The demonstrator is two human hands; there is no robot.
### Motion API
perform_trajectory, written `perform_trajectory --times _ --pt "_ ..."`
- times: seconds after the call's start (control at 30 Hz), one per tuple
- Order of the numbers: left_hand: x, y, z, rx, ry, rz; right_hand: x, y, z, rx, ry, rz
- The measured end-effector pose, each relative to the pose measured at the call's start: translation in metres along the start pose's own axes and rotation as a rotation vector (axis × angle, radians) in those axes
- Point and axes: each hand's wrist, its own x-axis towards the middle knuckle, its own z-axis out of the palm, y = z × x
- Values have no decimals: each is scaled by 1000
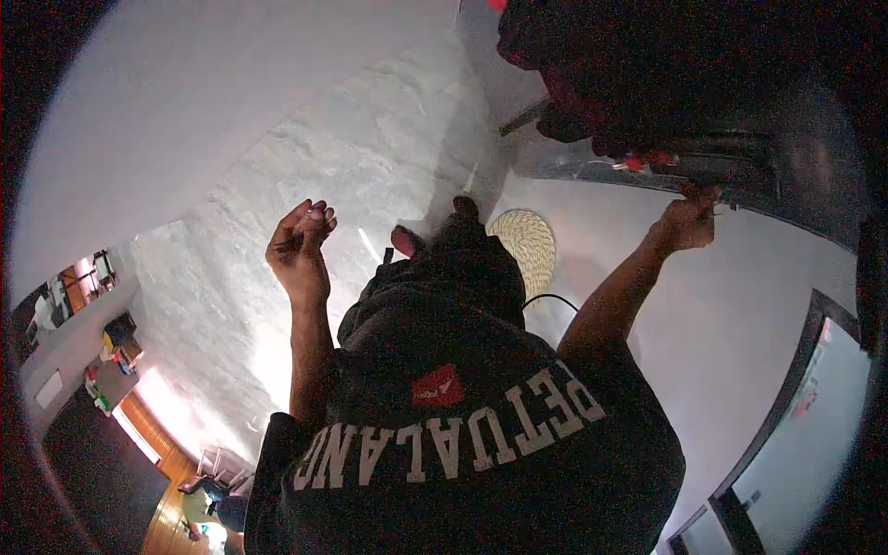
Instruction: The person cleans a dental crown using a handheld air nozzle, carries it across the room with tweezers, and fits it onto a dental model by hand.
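Head view: right hand (689,222) beside dark, flat ledge (763,180), opening unclear; left hand (302,248) half-curled, left of it. Neither hold shows; reach gently.

Black shirt (490,504), white lettering (415,451)

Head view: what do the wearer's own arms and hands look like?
The left hand and right hand show no gloves, and both forearms are bare. Above them are short, dark sleeves of a dark shirt with pale block lettering and a red patch.
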Motion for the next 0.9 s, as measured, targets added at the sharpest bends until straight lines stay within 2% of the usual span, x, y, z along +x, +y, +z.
perform_trajectory --times 0.1,0.2,0.3,0.37,0.47,0.5,0.53,0.6,0.67,0.73,0.77,0.83,0.9 --pt "-2 -2 0 9 28 16 21 26 13 547 -32 364" --pt "-5 0 4 -3 42 23 35 36 27 631 17 360" --pt "-5 -2 4 -20 56 16 41 2 20 444 10 488" --pt "-4 -2 4 -17 67 2 66 68 28 -376 -34 -105" --pt "-5 -1 5 -1 65 -7 93 181 61 -53 -68 -6" --pt "-4 -5 2 3 47 1 107 231 71 -222 -21 -127" --pt "-4 -7 -2 11 31 8 115 248 76 -322 -11 -163" --pt "-3 -9 -6 4 14 10 128 266 81 -455 -21 -151" --pt "-1 -5 -10 23 13 -12 116 218 69 -748 -7 -242" --pt "0 -2 -13 17 10 -19 83 133 52 -686 64 -241" --pt "1 0 -17 13 13 -7 70 109 48 -371 82 -98" --pt "3 4 -34 -12 -1 56 37 68 47 -7 134 74" --pt "2 6 -46 -52 16 40 -10 30 50 33 136 81"
